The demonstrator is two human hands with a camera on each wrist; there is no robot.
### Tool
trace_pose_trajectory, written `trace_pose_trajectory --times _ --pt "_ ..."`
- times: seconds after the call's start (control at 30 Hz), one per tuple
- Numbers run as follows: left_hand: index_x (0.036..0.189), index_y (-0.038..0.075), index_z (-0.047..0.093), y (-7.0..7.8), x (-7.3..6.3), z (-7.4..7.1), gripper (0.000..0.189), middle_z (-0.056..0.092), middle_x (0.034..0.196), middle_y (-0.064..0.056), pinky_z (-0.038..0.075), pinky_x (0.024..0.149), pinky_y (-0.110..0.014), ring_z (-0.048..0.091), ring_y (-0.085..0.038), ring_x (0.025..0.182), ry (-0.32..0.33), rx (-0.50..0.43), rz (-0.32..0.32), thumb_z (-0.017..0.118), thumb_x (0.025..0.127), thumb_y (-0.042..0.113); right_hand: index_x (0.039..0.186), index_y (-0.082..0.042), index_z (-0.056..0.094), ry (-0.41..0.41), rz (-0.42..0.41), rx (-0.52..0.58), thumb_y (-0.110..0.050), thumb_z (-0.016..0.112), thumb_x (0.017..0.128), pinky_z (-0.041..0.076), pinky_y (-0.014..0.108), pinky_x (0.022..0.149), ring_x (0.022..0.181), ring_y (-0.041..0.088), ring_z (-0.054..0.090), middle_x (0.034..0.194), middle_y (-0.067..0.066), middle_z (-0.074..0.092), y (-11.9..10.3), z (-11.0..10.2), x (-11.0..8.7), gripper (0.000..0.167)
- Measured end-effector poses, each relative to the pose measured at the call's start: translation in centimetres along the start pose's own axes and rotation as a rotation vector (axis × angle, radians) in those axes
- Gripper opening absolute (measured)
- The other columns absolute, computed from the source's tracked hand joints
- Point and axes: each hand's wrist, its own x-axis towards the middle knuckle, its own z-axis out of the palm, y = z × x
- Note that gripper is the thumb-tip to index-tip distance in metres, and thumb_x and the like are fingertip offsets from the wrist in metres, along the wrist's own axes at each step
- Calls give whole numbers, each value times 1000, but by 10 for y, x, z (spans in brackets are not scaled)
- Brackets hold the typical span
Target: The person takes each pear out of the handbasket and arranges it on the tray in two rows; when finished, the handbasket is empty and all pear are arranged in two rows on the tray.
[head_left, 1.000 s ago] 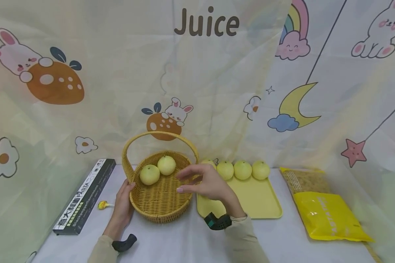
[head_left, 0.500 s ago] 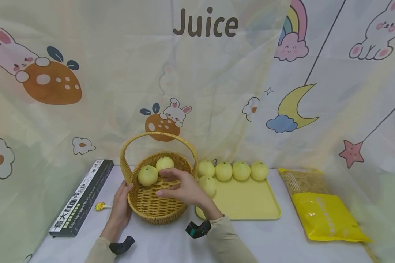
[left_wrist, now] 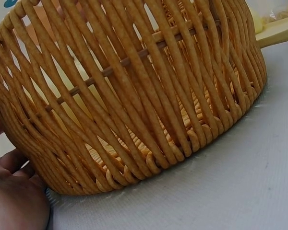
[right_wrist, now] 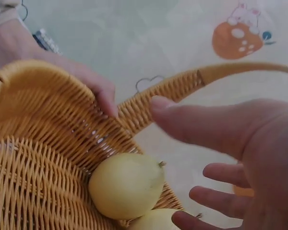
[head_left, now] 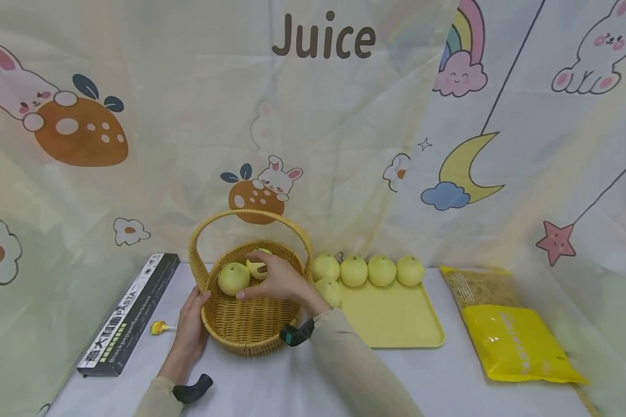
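A wicker basket [head_left: 247, 336] with a tall hoop handle stands at centre left, with two pale yellow-green pears in it. The front pear [head_left: 233, 279] shows plainly. The back pear [head_left: 254, 267] is partly hidden behind my right hand [head_left: 279, 279], which reaches over the basket from the right. Its thumb and fingers are spread apart, with no pear between them; in the right wrist view the fingers [right_wrist: 218, 199] lie close to the back pear. My left hand [head_left: 190, 324] holds the basket's left side by the handle's foot, its thumb [right_wrist: 105, 98] over the rim.
Right of the basket lies a yellow tray [head_left: 396, 318] with several pears [head_left: 382, 271] along its back and left edges. A yellow pasta bag [head_left: 521, 341] lies far right. A black-and-white pasta box [head_left: 130, 315] and a lollipop [head_left: 159, 328] lie left. A printed curtain [head_left: 334, 145] hangs behind.
My right hand has moved left from the basket's right rim to over the pears inside. The left hand keeps its hold on the basket. The view has shifted slightly.
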Motion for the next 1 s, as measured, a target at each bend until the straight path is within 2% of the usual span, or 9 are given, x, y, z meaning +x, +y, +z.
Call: trace_pose_trajectory --times 0.2,0.4,0.53,0.73,0.87,1.0 --pt "172 29 14 1 -1 -1 63 19 178 1 20 135 -43 22 -22 163 -8 -8 1 35 115 42 157 -18 52 -7 42 -55 -37 94 81 53 43 114 143 35 55 160 8 53 -5 12 21 89" --pt "172 30 15 1 0 0 63 22 177 2 28 132 -35 26 -21 162 -7 12 9 35 114 47 158 -20 51 13 66 -76 -39 94 80 46 42 121 148 24 50 160 2 53 -6 23 37 91" --pt "172 28 15 1 1 1 64 22 177 0 31 130 -31 26 -22 162 -12 3 14 36 114 46 161 -20 46 -15 65 -97 -38 94 80 46 39 121 148 22 49 161 2 52 -3 32 43 96" --pt "172 28 15 -1 1 3 63 21 178 0 37 124 -23 25 -23 163 -25 5 12 36 114 45 160 -16 46 -29 50 -198 -36 97 77 44 34 121 149 21 48 161 1 51 -1 43 48 100" --pt "172 28 16 0 0 2 63 20 178 1 34 126 -25 24 -22 163 -20 7 12 36 114 45 155 -15 54 -26 39 -250 -34 98 76 45 33 119 146 23 50 156 2 57 -1 45 50 93" --pt "172 27 16 1 0 1 63 20 177 0 31 129 -31 24 -23 163 -13 17 9 35 114 45 144 -16 66 -51 21 -256 -30 98 76 49 26 107 132 17 59 145 -1 66 -1 47 49 77"
